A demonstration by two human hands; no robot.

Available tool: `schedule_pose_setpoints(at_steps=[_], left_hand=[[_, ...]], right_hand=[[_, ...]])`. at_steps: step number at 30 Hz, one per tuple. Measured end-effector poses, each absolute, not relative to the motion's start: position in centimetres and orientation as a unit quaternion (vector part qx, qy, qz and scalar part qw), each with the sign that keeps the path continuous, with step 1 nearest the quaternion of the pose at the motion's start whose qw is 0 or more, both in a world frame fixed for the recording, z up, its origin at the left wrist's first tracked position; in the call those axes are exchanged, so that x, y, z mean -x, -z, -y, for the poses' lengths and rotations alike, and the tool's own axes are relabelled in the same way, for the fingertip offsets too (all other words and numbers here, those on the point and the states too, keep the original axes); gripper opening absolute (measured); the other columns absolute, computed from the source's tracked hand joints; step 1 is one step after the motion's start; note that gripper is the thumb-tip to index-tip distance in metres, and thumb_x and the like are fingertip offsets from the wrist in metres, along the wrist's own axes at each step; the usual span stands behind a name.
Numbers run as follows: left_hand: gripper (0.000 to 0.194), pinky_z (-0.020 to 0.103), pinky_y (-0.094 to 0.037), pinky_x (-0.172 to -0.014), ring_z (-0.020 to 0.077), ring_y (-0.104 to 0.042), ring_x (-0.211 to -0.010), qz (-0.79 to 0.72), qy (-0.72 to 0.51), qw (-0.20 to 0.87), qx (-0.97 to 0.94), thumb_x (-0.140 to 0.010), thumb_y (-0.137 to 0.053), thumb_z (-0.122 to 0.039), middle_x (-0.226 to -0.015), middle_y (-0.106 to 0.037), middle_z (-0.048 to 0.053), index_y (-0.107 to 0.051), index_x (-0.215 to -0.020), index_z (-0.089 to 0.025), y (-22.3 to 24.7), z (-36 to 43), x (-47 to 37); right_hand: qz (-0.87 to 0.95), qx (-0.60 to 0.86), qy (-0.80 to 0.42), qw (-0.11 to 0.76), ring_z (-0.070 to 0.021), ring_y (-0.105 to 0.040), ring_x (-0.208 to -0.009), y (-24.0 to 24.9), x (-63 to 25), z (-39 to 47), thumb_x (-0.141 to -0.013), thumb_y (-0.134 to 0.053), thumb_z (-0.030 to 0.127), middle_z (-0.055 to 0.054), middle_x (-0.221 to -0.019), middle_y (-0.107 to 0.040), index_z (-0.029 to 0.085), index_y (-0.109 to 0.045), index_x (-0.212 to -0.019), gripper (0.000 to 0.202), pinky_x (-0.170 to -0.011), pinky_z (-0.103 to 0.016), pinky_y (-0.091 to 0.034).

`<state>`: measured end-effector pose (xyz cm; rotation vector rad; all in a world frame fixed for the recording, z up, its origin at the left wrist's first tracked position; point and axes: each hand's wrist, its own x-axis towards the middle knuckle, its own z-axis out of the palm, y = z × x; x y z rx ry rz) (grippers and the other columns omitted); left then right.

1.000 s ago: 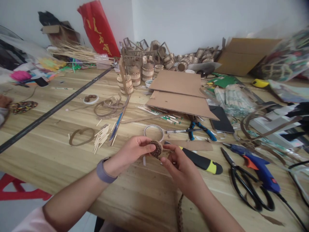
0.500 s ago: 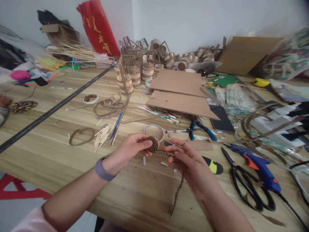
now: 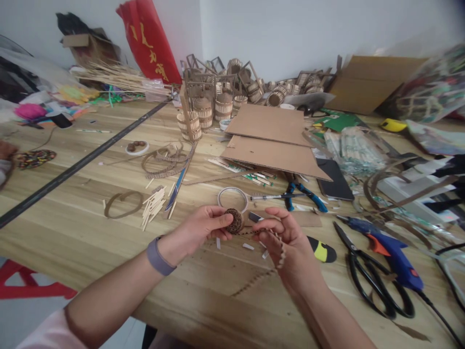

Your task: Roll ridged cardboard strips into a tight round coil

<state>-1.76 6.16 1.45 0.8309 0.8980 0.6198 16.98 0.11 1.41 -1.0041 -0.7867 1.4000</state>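
Note:
My left hand [image 3: 209, 224] is closed on a small round coil of brown corrugated cardboard [image 3: 235, 223], thumb across its face. From the coil a corrugated cardboard strip [image 3: 281, 252] runs to my right hand [image 3: 285, 237], which pinches it between thumb and fingers. The loose tail of the strip curves over the palm and hangs down left, smeared by motion. Just behind the coil lies a roll of clear tape [image 3: 232, 198]. Under and beside my right hand is a knife-like tool with a black and yellow handle [image 3: 321, 249].
To the right lie black scissors [image 3: 374, 276], a blue glue gun [image 3: 388, 257] and blue-handled pliers [image 3: 305, 194]. Cardboard sheets [image 3: 269, 126] and small slatted buckets [image 3: 205, 111] stand behind. Short wooden sticks [image 3: 154, 206] lie left. Another person's hand [image 3: 7, 150] shows at the left edge.
My right hand has turned, and the strip's loose tail has swung from hanging straight down to trailing left. The coil has shifted slightly right with my left hand.

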Motion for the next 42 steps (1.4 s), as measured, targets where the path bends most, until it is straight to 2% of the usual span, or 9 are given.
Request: schedule_pose_setpoints(at_steps=[3,6,13,21,27,30,34,38,42], left_hand=[[0.053,0.018,-0.043,-0.049,0.0071,-0.059,-0.049,-0.406,-0.277,0.783,-0.381,-0.049,-0.091,-0.051,-0.069,-0.066,-0.001,-0.069,-0.078,-0.012,-1.3,-6.0,1.5],[0.051,0.018,-0.042,-0.048,0.0065,-0.058,-0.049,-0.395,-0.266,0.792,-0.383,-0.052,-0.09,-0.051,-0.07,-0.066,-0.001,-0.069,-0.077,-0.012,-1.2,-5.8,1.3],[0.047,0.019,-0.046,-0.054,0.0073,-0.058,-0.052,-0.38,-0.251,0.792,-0.406,-0.057,-0.087,-0.051,-0.068,-0.066,-0.001,-0.069,-0.076,-0.013,-1.0,-5.4,1.1],[0.051,0.02,-0.047,-0.053,0.0083,-0.058,-0.051,-0.364,-0.231,0.801,-0.414,-0.053,-0.088,-0.055,-0.066,-0.066,-0.001,-0.068,-0.072,-0.011,-1.2,-5.0,0.7],[0.055,0.02,-0.048,-0.05,0.0082,-0.058,-0.048,-0.355,-0.226,0.81,-0.41,-0.05,-0.088,-0.057,-0.066,-0.068,0.0,-0.071,-0.076,-0.011,-0.9,-4.8,0.5],[0.054,0.019,-0.048,-0.05,0.0084,-0.06,-0.048,-0.348,-0.227,0.809,-0.416,-0.051,-0.088,-0.056,-0.067,-0.069,0.0,-0.072,-0.078,-0.011,-0.7,-4.8,0.6],[0.046,0.02,-0.049,-0.052,0.0097,-0.062,-0.053,-0.341,-0.207,0.792,-0.463,-0.06,-0.086,-0.05,-0.071,-0.071,0.002,-0.073,-0.081,-0.011,-1.1,-4.7,0.8],[0.031,0.02,-0.05,-0.055,0.0101,-0.062,-0.056,-0.351,-0.196,0.76,-0.511,-0.07,-0.08,-0.039,-0.072,-0.071,0.002,-0.073,-0.082,-0.012,-1.6,-4.5,1.0],[0.02,0.019,-0.049,-0.057,0.0096,-0.061,-0.057,-0.362,-0.212,0.728,-0.542,-0.073,-0.076,-0.031,-0.068,-0.069,0.0,-0.073,-0.08,-0.013,-1.9,-4.4,1.1]], right_hand=[[0.342,0.447,-0.569,0.6,-0.0136,-0.065,-0.063,-1.4,-16.9,0.1,-0.065,-0.087,0.033,0.003,-0.072,-0.073,0.028,-0.055,-0.1,0.048,-0.061,-0.025,-0.051],[0.351,0.463,-0.543,0.606,-0.0164,-0.068,-0.07,-1.3,-16.8,0.2,-0.067,-0.086,0.033,0.003,-0.074,-0.073,0.028,-0.054,-0.099,0.045,-0.065,-0.027,-0.052],[0.346,0.431,-0.553,0.624,-0.0167,-0.07,-0.073,-1.0,-16.8,0.2,-0.068,-0.086,0.029,0.003,-0.074,-0.074,0.027,-0.056,-0.097,0.042,-0.069,-0.028,-0.054],[0.328,0.392,-0.564,0.649,-0.0117,-0.07,-0.069,-0.4,-16.2,0.2,-0.069,-0.086,0.023,0.004,-0.074,-0.076,0.026,-0.059,-0.095,0.038,-0.066,-0.021,-0.054],[0.327,0.39,-0.561,0.653,-0.0115,-0.066,-0.063,-0.5,-15.9,0.4,-0.069,-0.086,0.024,0.003,-0.075,-0.075,0.026,-0.059,-0.091,0.035,-0.059,-0.02,-0.052],[0.322,0.383,-0.583,0.64,-0.0108,-0.063,-0.064,-0.4,-15.9,0.4,-0.068,-0.086,0.025,0.004,-0.075,-0.073,0.026,-0.058,-0.089,0.035,-0.06,-0.02,-0.051],[0.307,0.379,-0.635,0.599,-0.0095,-0.058,-0.067,-0.2,-16.1,0.2,-0.064,-0.089,0.031,0.003,-0.083,-0.066,0.025,-0.061,-0.09,0.039,-0.06,-0.02,-0.047],[0.304,0.389,-0.674,0.55,-0.01,-0.055,-0.068,-0.2,-16.2,0.2,-0.059,-0.091,0.036,0.003,-0.086,-0.057,0.025,-0.062,-0.089,0.043,-0.061,-0.022,-0.046],[0.273,0.378,-0.705,0.534,-0.0096,-0.054,-0.066,0.0,-16.0,0.2,-0.064,-0.088,0.038,0.004,-0.082,-0.056,0.025,-0.062,-0.09,0.039,-0.063,-0.024,-0.046]])
